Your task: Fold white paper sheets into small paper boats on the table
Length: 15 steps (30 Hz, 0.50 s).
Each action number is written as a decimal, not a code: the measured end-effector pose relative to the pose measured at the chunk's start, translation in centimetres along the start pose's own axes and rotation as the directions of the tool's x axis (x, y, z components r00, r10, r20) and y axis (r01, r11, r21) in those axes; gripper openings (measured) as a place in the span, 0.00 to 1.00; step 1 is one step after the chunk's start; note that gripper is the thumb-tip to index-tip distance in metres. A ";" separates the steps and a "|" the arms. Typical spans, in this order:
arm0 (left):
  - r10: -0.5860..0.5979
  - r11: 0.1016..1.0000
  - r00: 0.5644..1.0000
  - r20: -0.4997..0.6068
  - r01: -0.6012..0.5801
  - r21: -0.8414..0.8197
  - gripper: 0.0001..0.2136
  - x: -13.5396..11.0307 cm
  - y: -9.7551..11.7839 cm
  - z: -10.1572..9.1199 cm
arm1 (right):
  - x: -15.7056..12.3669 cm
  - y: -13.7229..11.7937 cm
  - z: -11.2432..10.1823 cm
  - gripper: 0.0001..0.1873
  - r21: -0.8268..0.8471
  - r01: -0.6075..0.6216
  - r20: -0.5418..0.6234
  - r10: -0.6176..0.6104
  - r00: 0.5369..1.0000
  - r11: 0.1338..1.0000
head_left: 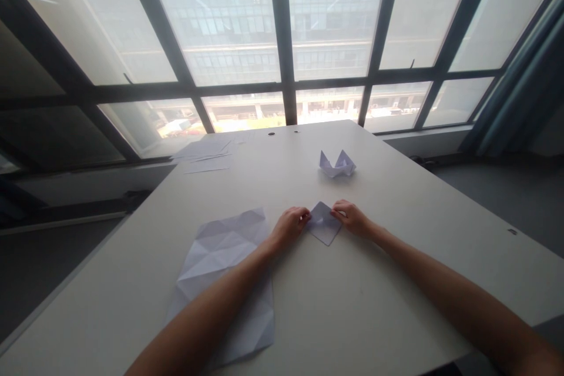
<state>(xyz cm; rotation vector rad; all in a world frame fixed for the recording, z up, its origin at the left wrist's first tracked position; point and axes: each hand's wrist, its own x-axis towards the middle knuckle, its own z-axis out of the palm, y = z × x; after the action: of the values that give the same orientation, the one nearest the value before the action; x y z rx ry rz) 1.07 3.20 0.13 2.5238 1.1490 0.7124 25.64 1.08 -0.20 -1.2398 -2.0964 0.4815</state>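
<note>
A small diamond of folded white paper [325, 229] is held low over the table, one corner toward me. My left hand [292, 224] pinches its left corner between thumb and fingers. On the other side, my right hand [350, 216] grips the right edge near the corner in the same way. Beyond both hands stands a folded paper boat [337, 165] with two raised points. Under my left forearm lies a large creased sheet of paper [220, 255], partly hidden by the arm.
Several flat paper sheets [205, 150] lie at the far left of the white table [396, 299]. Tall windows [330, 23] with dark frames rise behind it. A blue curtain [520, 76] hangs at the right, and two small dark holes [271, 134] mark the table's far end.
</note>
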 end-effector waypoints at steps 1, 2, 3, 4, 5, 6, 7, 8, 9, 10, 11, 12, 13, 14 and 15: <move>-0.025 1.000 1.000 -0.004 0.025 -0.012 0.08 0.0 0.0 0.1 | 0.1 -0.1 0.2 0.20 -0.016 -0.018 -0.029 0.018 0.999 1.000; -0.049 0.999 0.999 -0.006 0.049 -0.021 0.08 0.0 0.0 0.1 | 0.2 -0.1 0.4 0.18 -0.028 -0.037 -0.058 0.035 0.998 0.999; -0.068 0.997 0.998 -0.007 0.068 -0.027 0.08 0.0 0.0 0.2 | 0.3 -0.1 0.7 0.17 -0.036 -0.054 -0.086 0.051 0.995 0.998; -0.081 0.996 0.997 -0.007 0.081 -0.030 0.08 0.0 0.1 0.2 | 0.3 -0.1 0.9 0.16 -0.039 -0.071 -0.107 0.066 0.992 0.997; -0.091 0.995 0.996 -0.009 0.090 -0.031 0.09 0.0 0.2 0.2 | 0.4 -0.1 1.1 0.15 -0.041 -0.086 -0.119 0.081 0.990 0.995; -0.098 0.995 0.995 -0.013 0.098 -0.029 0.09 0.0 0.3 0.2 | 0.4 0.0 1.3 0.14 -0.042 -0.102 -0.122 0.096 0.988 0.994; -0.106 0.994 0.994 -0.016 0.106 -0.025 0.09 0.1 0.4 0.3 | 0.4 0.0 1.4 0.14 -0.046 -0.120 -0.122 0.113 0.986 0.992; -0.116 0.993 0.993 -0.018 0.116 -0.016 0.10 0.1 0.5 0.3 | 0.4 0.0 1.5 0.13 -0.054 -0.142 -0.120 0.134 0.984 0.988; -0.127 0.992 0.992 -0.021 0.127 -0.001 0.10 0.1 0.6 0.4 | 0.5 0.0 1.6 0.13 -0.069 -0.165 -0.115 0.157 0.981 0.984; -0.139 0.990 0.990 -0.026 0.140 0.019 0.10 0.1 0.7 0.4 | 0.5 0.0 1.6 0.12 -0.089 -0.189 -0.110 0.179 0.978 0.978; -0.149 0.988 0.988 -0.032 0.150 0.040 0.11 0.1 0.8 0.4 | 0.5 0.0 1.6 0.12 -0.112 -0.210 -0.108 0.199 0.974 0.971; -0.157 0.985 0.987 -0.041 0.159 0.061 0.11 0.1 0.9 0.4 | 0.5 0.0 1.6 0.11 -0.135 -0.228 -0.106 0.215 0.971 0.964; -0.164 0.983 0.985 -0.051 0.167 0.075 0.11 0.1 0.9 0.4 | 0.5 -0.1 1.6 0.11 -0.156 -0.241 -0.104 0.227 0.968 0.958; -0.170 0.981 0.984 -0.055 0.174 0.082 0.11 0.1 0.9 0.4 | 0.5 -0.1 1.6 0.11 -0.174 -0.249 -0.102 0.234 0.967 0.953; -0.177 0.981 0.983 -0.049 0.180 0.077 0.12 0.1 0.9 0.3 | 0.5 -0.1 1.6 0.11 -0.188 -0.251 -0.102 0.236 0.966 0.949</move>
<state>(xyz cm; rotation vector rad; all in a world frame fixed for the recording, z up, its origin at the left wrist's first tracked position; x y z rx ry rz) 1.81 2.66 0.29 2.4402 1.4255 0.6880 24.30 1.47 -1.14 -1.6203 -1.9720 0.3280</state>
